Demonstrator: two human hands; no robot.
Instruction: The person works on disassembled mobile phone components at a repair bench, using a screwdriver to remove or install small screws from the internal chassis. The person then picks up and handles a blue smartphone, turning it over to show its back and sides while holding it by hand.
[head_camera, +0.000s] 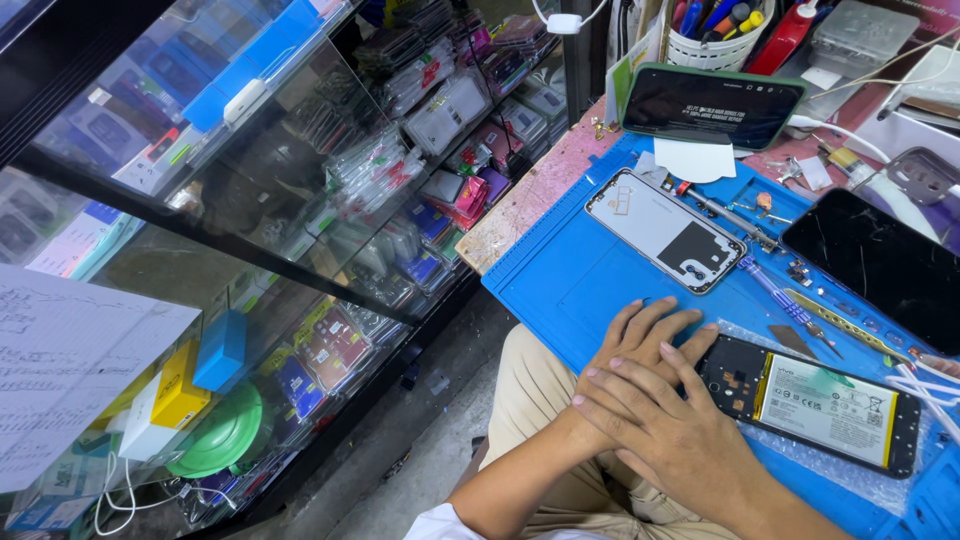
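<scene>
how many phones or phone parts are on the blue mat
3: an opened phone with its battery showing beside the right hand, a white back cover mid-mat, a dark screen panel at the right. More may be hidden.

A phone in a green case leans at the back of the worktop, its dark screen lit with a few pale lines, and a second screen, black and blank, lies flat at the right edge. The opened phone near the front shows a battery label, white with a yellow band at each end. Behind the glass of the display case on the left hang clear accessory packets with red and pink cards, blue boxes sit higher up, and a yellow box and a blue box stand lower down.
</scene>
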